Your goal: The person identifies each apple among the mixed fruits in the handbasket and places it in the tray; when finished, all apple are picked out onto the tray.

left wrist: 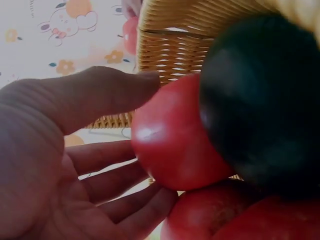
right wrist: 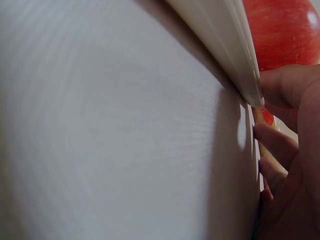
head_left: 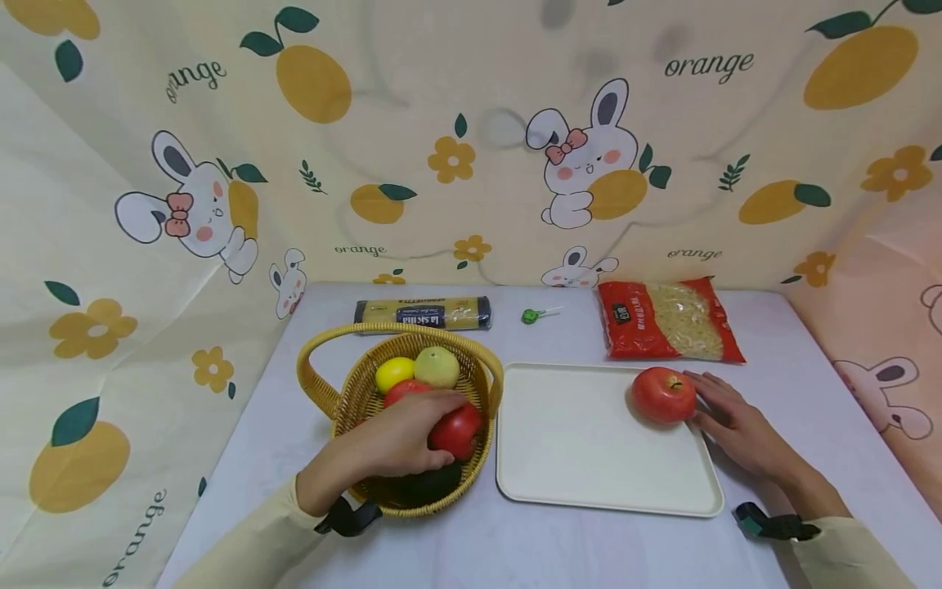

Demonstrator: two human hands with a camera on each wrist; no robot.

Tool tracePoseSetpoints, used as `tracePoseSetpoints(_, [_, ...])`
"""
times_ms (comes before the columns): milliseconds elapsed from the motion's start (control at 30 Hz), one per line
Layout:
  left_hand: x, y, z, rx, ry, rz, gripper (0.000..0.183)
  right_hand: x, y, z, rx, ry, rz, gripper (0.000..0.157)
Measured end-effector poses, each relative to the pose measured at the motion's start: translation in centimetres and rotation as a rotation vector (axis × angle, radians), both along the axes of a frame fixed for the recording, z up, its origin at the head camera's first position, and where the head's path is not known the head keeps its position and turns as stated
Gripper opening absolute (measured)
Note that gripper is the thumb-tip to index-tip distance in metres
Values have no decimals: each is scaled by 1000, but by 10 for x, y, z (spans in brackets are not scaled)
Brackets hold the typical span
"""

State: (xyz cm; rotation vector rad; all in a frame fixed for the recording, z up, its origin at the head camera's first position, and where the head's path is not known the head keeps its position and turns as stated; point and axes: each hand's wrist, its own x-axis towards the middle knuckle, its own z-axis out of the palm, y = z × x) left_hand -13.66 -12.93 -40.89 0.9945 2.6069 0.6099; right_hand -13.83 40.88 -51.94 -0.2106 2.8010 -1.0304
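In the head view my left hand reaches into a woven basket and holds a smooth red round fruit. In the left wrist view, the thumb lies on one side of this fruit and the fingers spread along the other. A large dark green fruit sits against it, with other red fruits beside. My right hand is at the right edge of a white tray, its fingers loosely extended. They touch the side of a red apple that rests on the tray.
A yellow lemon and a pale green fruit lie at the basket's back. Behind stand a spaghetti pack, a green lollipop and a red pasta bag. The basket's handle arches over its back.
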Motion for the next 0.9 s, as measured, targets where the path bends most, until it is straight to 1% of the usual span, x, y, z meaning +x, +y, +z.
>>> tracePoseSetpoints(267, [-4,10,-4,-129,32,-39,78,1,0,0,-11,0,-5,75])
tracePoseSetpoints(433, [-4,15,-4,-179,22,-25,80,2,-1,0,-10,0,-6,76])
tracePoseSetpoints(567, [-4,16,-4,-196,21,-23,82,2,-1,1,-11,2,-8,76])
tracePoseSetpoints(700, [-5,15,-3,-200,62,-51,81,2,-1,0,-9,-2,-13,76])
tracePoseSetpoints(800, [-6,14,-3,-193,81,-64,79,1,-1,-1,-7,-3,-16,76])
tracePoseSetpoints(900, [-7,13,-1,-175,78,-67,78,1,-1,-1,-8,-6,-18,77])
